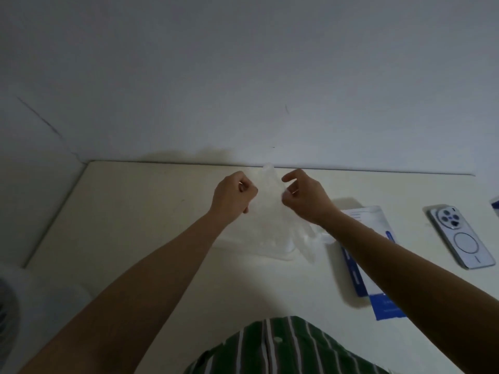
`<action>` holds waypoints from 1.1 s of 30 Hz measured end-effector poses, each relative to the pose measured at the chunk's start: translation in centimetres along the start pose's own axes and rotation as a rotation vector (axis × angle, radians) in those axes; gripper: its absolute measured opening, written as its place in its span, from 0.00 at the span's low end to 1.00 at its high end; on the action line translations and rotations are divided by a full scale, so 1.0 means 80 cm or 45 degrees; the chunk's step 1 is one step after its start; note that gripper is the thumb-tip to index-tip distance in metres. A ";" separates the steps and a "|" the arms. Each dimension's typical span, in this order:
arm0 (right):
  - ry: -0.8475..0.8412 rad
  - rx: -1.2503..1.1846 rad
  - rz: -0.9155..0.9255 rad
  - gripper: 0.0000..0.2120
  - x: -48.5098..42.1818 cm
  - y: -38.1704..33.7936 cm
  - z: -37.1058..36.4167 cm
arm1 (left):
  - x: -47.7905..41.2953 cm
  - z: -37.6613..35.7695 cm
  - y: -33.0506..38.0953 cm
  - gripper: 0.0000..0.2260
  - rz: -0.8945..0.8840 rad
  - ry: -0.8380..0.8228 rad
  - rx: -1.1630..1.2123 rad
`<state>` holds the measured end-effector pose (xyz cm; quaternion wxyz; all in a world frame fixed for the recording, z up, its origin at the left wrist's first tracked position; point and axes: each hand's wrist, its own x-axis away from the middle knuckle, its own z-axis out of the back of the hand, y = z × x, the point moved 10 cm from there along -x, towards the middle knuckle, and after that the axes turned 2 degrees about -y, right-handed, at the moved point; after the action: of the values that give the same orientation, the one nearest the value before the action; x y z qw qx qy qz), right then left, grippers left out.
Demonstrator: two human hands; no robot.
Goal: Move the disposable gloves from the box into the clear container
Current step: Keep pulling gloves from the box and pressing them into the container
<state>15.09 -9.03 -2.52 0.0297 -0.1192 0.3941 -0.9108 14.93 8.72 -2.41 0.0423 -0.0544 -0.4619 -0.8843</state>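
Surroundings: a cream bench [135,225] runs up to a plain pale wall [243,76]; the light is dim.
Phone: a pale phone [461,238] lies camera-side up on the far right of the bench, well apart from both hands.
Right edge: a small blue and white corner [495,205] pokes into view beyond the phone; what it is cannot be told.
Near left: a blurred pale grey shape [29,292] sits beside the bench's left edge, too unclear to name.
Person: a green shirt with white stripes [283,349] fills the near middle, and two bare forearms reach away from it.
In the way: the right forearm crosses over the blue and white box [353,268], hiding much of its top; a blue flap [386,303] sticks out on its near side.
Clear container: a clear container [286,255] rests on the bench below the hands, just left of the box; it is faint, and its contents cannot be told.
Glove: a thin, see-through glove [267,203] hangs in the air between the two hands, above the container.
Left hand: the left hand [235,195] has its fingers curled in, pinching the glove's left edge.
Right hand: the right hand [307,198] pinches the glove's right edge, its fingers bent.
Hands together: both are raised at the same height, near the bench's far edge, close together with only the glove between them.
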 end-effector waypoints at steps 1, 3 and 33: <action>-0.011 -0.006 -0.028 0.11 -0.004 0.002 -0.002 | 0.001 0.005 -0.009 0.06 0.023 -0.005 -0.056; -0.071 -0.067 -0.044 0.09 -0.011 0.000 -0.010 | 0.002 0.011 -0.032 0.03 0.122 -0.089 -0.129; -0.673 0.559 0.047 0.28 -0.037 0.019 -0.171 | -0.023 -0.022 -0.023 0.16 -0.400 -0.013 -0.918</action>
<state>14.58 0.05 -13.22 0.1724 -0.3347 0.1693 -0.9108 16.42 8.38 -5.16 -0.1176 0.0011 -0.1245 -0.9852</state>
